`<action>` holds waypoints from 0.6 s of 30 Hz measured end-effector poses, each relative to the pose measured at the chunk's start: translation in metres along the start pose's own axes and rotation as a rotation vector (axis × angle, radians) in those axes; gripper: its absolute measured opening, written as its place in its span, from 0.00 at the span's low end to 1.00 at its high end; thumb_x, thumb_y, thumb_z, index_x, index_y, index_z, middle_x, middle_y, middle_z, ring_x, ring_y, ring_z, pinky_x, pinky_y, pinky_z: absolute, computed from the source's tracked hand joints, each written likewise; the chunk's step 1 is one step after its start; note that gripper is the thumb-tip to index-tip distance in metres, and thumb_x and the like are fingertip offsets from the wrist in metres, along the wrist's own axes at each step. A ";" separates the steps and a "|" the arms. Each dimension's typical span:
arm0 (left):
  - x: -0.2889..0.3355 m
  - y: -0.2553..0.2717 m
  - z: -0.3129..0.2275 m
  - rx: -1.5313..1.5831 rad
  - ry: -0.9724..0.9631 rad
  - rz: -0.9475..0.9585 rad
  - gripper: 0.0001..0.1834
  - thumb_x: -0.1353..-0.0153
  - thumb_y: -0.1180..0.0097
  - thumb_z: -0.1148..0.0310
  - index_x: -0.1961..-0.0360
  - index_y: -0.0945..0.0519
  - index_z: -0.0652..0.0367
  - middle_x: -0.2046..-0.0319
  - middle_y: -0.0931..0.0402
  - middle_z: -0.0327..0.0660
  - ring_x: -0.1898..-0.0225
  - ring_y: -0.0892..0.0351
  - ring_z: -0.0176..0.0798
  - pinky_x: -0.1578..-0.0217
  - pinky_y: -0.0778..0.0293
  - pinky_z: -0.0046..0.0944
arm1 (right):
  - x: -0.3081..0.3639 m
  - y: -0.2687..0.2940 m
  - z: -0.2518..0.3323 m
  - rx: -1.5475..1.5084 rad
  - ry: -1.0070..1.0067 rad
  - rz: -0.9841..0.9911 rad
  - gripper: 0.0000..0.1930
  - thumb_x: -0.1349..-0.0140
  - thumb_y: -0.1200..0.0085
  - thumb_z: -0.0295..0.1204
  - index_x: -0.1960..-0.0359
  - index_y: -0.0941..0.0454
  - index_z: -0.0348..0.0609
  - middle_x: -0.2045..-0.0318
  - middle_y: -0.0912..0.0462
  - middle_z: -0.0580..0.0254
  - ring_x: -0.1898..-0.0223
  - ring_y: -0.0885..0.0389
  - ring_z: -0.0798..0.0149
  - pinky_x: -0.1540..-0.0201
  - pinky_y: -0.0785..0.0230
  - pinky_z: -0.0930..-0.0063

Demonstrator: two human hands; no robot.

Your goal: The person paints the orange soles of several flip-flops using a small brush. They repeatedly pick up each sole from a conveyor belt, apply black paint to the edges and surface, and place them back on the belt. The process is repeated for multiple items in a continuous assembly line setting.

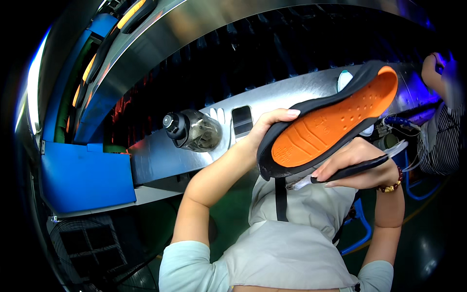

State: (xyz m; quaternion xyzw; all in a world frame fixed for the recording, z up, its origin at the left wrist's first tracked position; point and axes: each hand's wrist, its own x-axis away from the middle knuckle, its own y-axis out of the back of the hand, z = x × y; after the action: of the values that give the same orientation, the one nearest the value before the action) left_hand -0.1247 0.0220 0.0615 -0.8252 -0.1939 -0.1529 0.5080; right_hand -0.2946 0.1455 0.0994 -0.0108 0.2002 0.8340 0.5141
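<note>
My left hand grips a shoe sole by its upper edge, the thumb lying on the rim. The sole has a raised black border and an orange inside with small holes and ridges, and it tilts up toward the right. Below it, my right hand is closed round a brush with a black handle, a clear tube trailing from its rear end. Its pale bristle tip lies close to the sole's lower left edge; whether they touch I cannot tell.
A metal ledge carries a dark-capped clear bottle, a white glove and a phone. Black-and-orange soles line a curved conveyor at left, beside a blue metal box. Another person's arm shows at right.
</note>
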 end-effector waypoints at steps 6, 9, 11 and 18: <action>0.004 -0.002 0.006 -0.118 0.129 -0.024 0.25 0.52 0.55 0.61 0.55 0.33 0.69 0.59 0.31 0.54 0.61 0.28 0.45 0.56 0.33 0.38 | 0.010 -0.001 -0.011 0.026 -0.137 0.057 0.07 0.58 0.46 0.21 0.74 0.24 0.38 0.73 0.21 0.58 0.70 0.22 0.62 0.66 0.31 0.76; 0.009 -0.003 0.012 -0.006 0.169 -0.071 0.27 0.52 0.55 0.62 0.52 0.35 0.68 0.57 0.32 0.54 0.59 0.29 0.46 0.55 0.34 0.39 | 0.014 0.007 -0.002 0.115 -0.168 0.129 0.07 0.57 0.47 0.22 0.73 0.24 0.39 0.74 0.21 0.58 0.71 0.23 0.60 0.69 0.31 0.75; 0.008 -0.003 0.014 0.097 0.224 -0.001 0.28 0.53 0.55 0.61 0.52 0.36 0.68 0.57 0.32 0.54 0.58 0.30 0.47 0.54 0.35 0.40 | 0.016 0.008 -0.010 0.054 -0.115 -0.007 0.06 0.57 0.47 0.23 0.73 0.24 0.40 0.74 0.21 0.58 0.71 0.23 0.60 0.70 0.31 0.75; 0.023 0.016 0.026 0.093 0.230 -0.123 0.27 0.53 0.51 0.63 0.54 0.35 0.72 0.59 0.31 0.54 0.60 0.28 0.45 0.56 0.33 0.38 | 0.027 0.016 -0.007 0.126 -0.225 0.241 0.06 0.57 0.49 0.21 0.74 0.24 0.40 0.75 0.22 0.58 0.71 0.23 0.60 0.70 0.32 0.74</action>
State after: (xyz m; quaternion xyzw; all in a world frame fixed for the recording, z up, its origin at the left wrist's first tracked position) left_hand -0.0959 0.0425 0.0480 -0.7645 -0.1912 -0.2682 0.5541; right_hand -0.3221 0.1597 0.0926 0.1388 0.1930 0.8714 0.4292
